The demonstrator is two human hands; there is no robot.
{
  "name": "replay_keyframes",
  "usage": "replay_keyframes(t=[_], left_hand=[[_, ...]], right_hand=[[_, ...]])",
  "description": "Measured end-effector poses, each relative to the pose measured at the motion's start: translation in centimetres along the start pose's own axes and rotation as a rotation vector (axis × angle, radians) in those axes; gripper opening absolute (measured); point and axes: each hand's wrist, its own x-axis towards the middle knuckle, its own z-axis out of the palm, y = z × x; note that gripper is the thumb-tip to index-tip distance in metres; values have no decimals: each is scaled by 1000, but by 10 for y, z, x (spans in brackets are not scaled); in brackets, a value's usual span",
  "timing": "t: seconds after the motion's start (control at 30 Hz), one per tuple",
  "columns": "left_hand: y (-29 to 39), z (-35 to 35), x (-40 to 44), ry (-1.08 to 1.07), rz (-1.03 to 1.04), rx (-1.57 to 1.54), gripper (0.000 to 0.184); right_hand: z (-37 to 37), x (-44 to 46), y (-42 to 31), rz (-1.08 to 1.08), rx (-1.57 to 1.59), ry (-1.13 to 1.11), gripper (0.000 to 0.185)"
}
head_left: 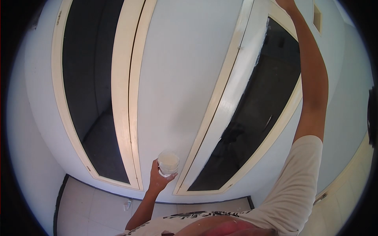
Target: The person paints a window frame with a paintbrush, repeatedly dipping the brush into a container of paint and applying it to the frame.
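Observation:
My left hand [159,179] is wrapped round a clear cup [168,164], low in front of the wall. Whitish liquid, which looks like paint, shows inside it. My right arm stretches up to the top of the right-hand window, where my right hand [285,4] is cut off by the upper edge of the view. Its fingers, and anything in them, are out of sight. Just below it, the window frame's left upright [232,96] looks whiter than the cream parts around it. Uneven white smears run onto the edge of the dark glass [252,114].
A second cream-framed window with dark glass [88,90] stands to the left, across a pale wall [179,74]. Below are floor tiles [102,206] with a dark skirting line, and a small clear object [127,205] lies on them. A small framed opening [317,19] is at upper right.

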Motion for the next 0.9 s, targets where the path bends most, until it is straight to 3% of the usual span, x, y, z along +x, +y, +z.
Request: replay_keyframes(t=[0.07,0.17,0.27,0.33,0.47,0.53,0.57,0.7,0.83,0.9], left_hand=[[-3,5,4,19,-1,18,88],[-7,14,9,45,8,27,87],[-11,19,13,66,14,21,87],[-13,22,15,74,8,26,87],[-17,27,17,98,8,-7,86],[-17,32,18,101,8,-1,85],[-16,35,20,98,15,-7,85],[-18,44,24,97,14,-6,85],[-16,44,23,105,22,8,85],[-17,42,22,106,20,13,85]], right_hand=[[-2,11,-1,-80,-39,200,6],[9,-7,1,-211,-124,178,6],[35,-68,-29,-258,-269,59,10],[40,-106,-23,-216,-319,-146,13],[46,-121,-41,-169,-75,-313,15],[33,-86,-41,23,51,-288,9],[25,-66,-31,-87,-8,-209,7],[14,-3,13,-116,-42,238,7],[27,-32,14,-309,-256,227,8],[46,-86,-21,-315,-265,46,7]])
